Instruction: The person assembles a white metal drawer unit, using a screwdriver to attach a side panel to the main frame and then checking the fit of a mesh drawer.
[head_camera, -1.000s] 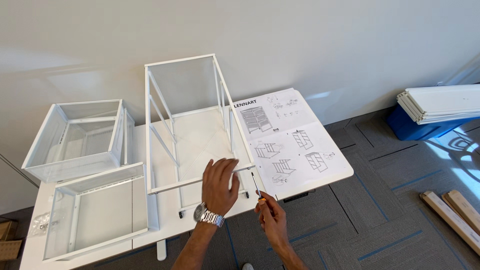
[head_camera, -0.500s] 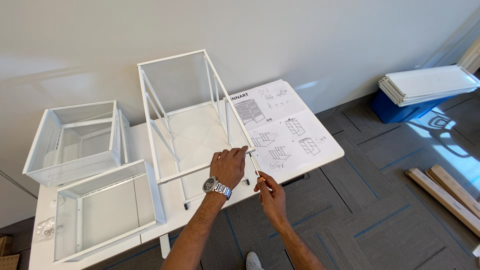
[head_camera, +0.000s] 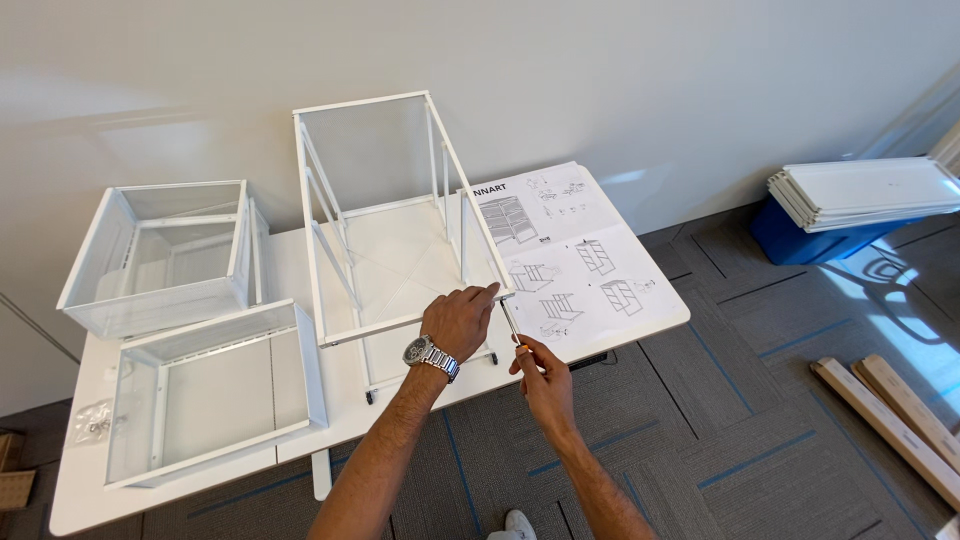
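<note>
While my left hand (head_camera: 458, 320) grips the white frame's (head_camera: 400, 215) front corner, my right hand (head_camera: 540, 375) pinches a screwdriver (head_camera: 511, 324), tip angled up at that corner.

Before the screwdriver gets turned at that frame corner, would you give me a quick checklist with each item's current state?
1. Left hand steadies the white frame at its front corner: ok.
2. Right hand grips the screwdriver: ok.
3. Screwdriver tip seated in a screw: cannot tell, too small.
4. Frame rests flat on the white table: ok.
5. Instruction sheet open beside the frame: ok.
6. Mesh drawers apart from the frame: ok.
</note>
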